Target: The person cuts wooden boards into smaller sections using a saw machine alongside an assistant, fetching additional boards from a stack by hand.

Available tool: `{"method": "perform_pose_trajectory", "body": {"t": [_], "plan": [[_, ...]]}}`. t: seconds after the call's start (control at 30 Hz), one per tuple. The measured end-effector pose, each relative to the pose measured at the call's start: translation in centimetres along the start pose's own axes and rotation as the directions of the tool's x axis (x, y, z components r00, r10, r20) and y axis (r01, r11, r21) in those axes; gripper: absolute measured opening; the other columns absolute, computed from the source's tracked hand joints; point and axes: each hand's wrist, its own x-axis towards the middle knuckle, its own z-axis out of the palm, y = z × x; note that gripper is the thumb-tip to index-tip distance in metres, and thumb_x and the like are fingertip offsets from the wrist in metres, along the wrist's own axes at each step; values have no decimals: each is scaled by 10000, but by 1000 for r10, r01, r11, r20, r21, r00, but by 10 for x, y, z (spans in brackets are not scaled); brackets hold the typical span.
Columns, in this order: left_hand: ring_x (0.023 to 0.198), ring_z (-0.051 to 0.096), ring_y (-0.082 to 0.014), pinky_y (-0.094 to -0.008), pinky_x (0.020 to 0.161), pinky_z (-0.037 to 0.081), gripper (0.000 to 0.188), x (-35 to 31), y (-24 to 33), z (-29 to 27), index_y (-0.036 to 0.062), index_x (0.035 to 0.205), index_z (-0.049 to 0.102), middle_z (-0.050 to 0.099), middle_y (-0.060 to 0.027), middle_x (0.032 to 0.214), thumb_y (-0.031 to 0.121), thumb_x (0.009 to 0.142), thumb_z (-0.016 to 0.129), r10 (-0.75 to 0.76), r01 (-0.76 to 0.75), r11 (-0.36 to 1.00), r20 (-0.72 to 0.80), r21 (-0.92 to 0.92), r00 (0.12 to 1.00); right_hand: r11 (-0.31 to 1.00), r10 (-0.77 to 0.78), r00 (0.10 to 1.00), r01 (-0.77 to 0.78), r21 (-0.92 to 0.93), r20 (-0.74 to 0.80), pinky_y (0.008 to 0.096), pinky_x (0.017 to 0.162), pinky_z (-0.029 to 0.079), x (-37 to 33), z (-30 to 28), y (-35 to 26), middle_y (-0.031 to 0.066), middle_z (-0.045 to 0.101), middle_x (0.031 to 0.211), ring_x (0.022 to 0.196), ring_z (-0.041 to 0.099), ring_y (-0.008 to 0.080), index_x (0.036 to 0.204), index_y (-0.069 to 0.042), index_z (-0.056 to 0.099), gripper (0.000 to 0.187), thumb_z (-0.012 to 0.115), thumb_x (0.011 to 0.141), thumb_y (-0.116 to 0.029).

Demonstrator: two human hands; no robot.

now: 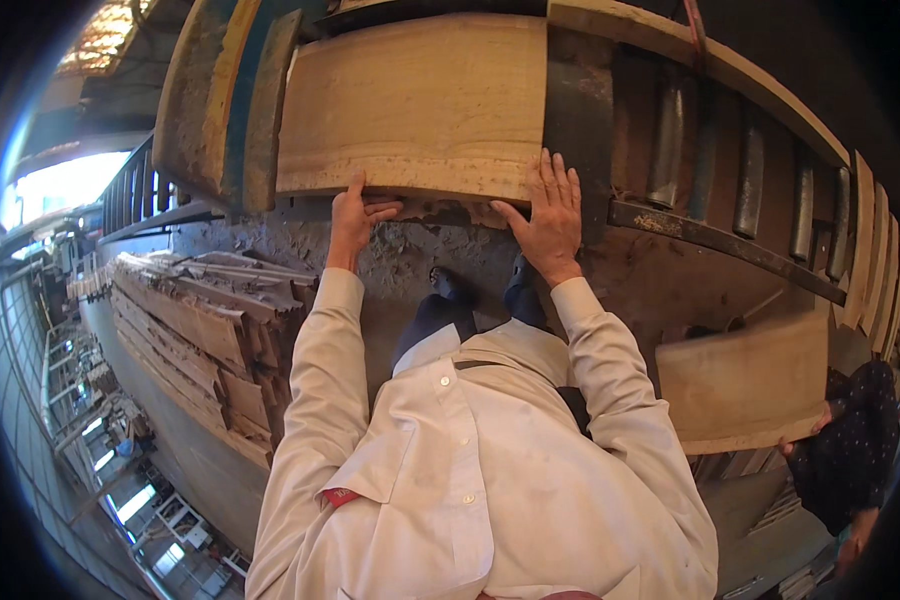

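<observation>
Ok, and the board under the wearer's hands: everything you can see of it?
The board is a broad, thick-looking slab of pale yellow-brown wood with faint grain. Its near edge looks rough and darker, with specks beside it. It lies flat, beside a dark surface on its right and close along a brown strip on its left. The left hand has its thumb at the near edge; the right hand rests fingers on the near right corner.

Wide sawn wooden board [410, 105]: pale yellow-brown, grain visible, near edge rough and mottled, right end straight-cut. Lies flat, lengthwise crosswise to the wearer, left of the metal rollers [750, 180].
</observation>
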Motion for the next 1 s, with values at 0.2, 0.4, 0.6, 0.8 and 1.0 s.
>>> {"method": "perform_pose_trajectory", "body": {"t": [0.2, 0.4, 0.6, 0.8, 1.0], "plan": [[835, 678, -357, -384, 678, 608, 530, -5, -4, 19, -111, 1191, 477, 610, -241, 1050, 330, 926, 603, -30, 31, 997, 22, -68, 999, 998, 37, 998, -34, -52, 53, 445, 1162, 163, 6, -12, 10, 163, 361, 1476, 1398, 280, 296, 1419, -52, 375, 871, 674, 767, -548], [883, 663, -316, -403, 744, 595, 428, -14, -23, 29, -62, 1150, 520, 622, -177, 1054, 291, 927, 616, 36, -40, 963, -22, -266, 999, 998, -45, 985, 50, -26, 167, 453, 1174, 114, 23, -21, 15, 153, 282, 1518, 1427, 212, 280, 1459, -82, 304, 985, 683, 715, -606], [823, 680, -295, -378, 667, 610, 426, -17, -24, 32, -65, 1143, 520, 637, -162, 1016, 298, 935, 600, 92, -88, 956, 3, -281, 996, 996, -47, 985, 59, -69, 163, 449, 1182, 88, 19, -23, 9, 154, 274, 1521, 1434, 197, 272, 1463, -65, 283, 1007, 660, 722, -633], [823, 669, -356, -392, 645, 609, 476, -11, -28, 31, -89, 1176, 495, 606, -214, 1091, 307, 934, 601, 65, -61, 966, 8, -250, 998, 992, -40, 989, 56, -111, 143, 445, 1181, 105, 20, -24, 6, 165, 317, 1498, 1427, 218, 271, 1450, -70, 317, 991, 625, 728, -675], [785, 684, -371, -370, 578, 613, 561, -20, -15, 32, -164, 1078, 453, 609, -242, 982, 358, 931, 595, 47, -41, 964, 17, -262, 999, 988, -56, 996, 65, -142, 63, 423, 1172, 148, 26, -10, 0, 165, 395, 1453, 1396, 291, 273, 1409, -62, 396, 935, 658, 725, -643]]}}
